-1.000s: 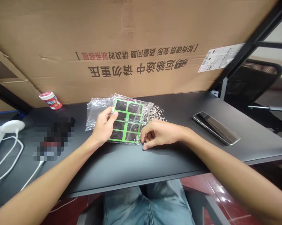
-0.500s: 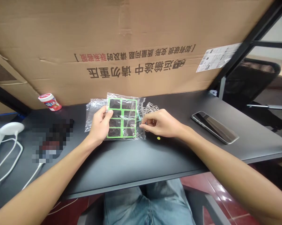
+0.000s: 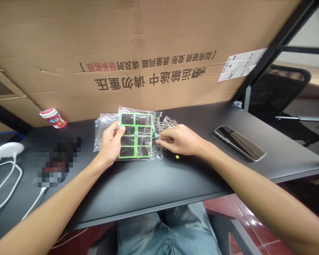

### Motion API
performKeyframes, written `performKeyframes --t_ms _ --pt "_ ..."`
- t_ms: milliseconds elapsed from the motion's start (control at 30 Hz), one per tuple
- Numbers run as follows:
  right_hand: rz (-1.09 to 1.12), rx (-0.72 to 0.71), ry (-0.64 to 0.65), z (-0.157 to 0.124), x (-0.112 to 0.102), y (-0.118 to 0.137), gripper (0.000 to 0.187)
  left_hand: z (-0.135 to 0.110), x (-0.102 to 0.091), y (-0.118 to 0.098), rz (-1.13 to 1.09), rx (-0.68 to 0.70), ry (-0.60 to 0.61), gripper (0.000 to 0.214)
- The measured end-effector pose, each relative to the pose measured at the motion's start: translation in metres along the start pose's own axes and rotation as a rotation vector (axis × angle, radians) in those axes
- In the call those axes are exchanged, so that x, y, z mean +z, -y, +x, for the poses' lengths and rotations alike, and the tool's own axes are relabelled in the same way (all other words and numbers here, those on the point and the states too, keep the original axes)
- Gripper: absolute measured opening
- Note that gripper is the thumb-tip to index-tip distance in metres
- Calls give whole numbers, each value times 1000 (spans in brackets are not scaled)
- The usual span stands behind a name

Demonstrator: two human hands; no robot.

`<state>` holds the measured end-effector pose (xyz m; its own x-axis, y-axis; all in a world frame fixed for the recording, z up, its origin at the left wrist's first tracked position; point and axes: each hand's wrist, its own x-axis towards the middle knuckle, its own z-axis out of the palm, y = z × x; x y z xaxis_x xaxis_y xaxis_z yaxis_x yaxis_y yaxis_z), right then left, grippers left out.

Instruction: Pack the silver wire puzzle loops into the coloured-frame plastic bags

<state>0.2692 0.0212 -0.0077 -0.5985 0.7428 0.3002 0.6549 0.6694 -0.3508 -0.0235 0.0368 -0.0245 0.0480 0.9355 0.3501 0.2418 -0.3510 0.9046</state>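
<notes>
The person wears faded blue jeans [image 3: 164, 230], left forearm [image 3: 58, 191] and right forearm [image 3: 244, 184] bare.

Green-framed clear plastic packet [image 3: 135, 136], metal rings [image 3: 168, 124] beside

A matte black desktop [image 3: 149, 191] spans the view, with a brown cardboard carton [image 3: 149, 35] printed in black and red Chinese characters behind it at twelve o'clock. A glossy, silver-edged smartphone [image 3: 240, 143] lies at three o'clock, a white-capped plastic gum bottle [image 3: 53, 118] stands at ten o'clock, and a white corded device [image 3: 8, 150] sits at nine o'clock.
</notes>
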Motion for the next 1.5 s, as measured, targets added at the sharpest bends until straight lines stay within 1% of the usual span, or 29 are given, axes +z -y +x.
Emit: performKeyframes --t_ms 100,200,300,367,433,500,600,733,800,900,1000,1067,1133,1200,1267,1367,1500 --pt "-9 -13 12 0 0 0 27 0 0 0 -6 4 17 25" --pt "1 36 44 1 0 1 29 -1 1 -1 -19 17 1 26" --pt "76 130 78 2 0 5 42 -2 2 -5 -72 16 -16 26" --pt "123 181 70 3 -1 9 52 -3 4 -8 -129 17 -1 27" --pt "171 210 51 4 -1 12 55 -4 5 -10 -182 22 24 28" --pt "233 215 24 4 -1 14 54 -4 5 -10 -211 22 36 29" --pt "319 173 -12 3 -1 14 48 -4 6 -8 -210 15 22 31" --pt "399 24 37 1 2 14 40 -4 5 -9 -216 15 16 31" --pt "459 -12 66 0 5 16 34 -5 6 -11 -224 4 20 32" --pt "598 26 70 0 10 18 26 -5 7 -14 -249 -9 19 35" --pt "684 63 -5 0 11 19 26 -5 8 -17 -275 -25 32 39" --pt "692 101 -91 0 10 17 27 -7 8 -18 -276 -54 83 44" --pt "690 140 -164 1 9 15 26 -9 8 -19 -260 -121 185 52" --pt "677 160 -209 2 9 13 26 -12 9 -20 -235 -199 296 57" --pt "656 168 -226 3 9 12 26 -14 9 -20 -209 -240 362 56" --pt "599 176 -219 4 9 13 29 -14 9 -20 -173 -217 367 51" --pt "468 177 -111 4 7 17 39 -14 10 -24 -129 -198 322 49"
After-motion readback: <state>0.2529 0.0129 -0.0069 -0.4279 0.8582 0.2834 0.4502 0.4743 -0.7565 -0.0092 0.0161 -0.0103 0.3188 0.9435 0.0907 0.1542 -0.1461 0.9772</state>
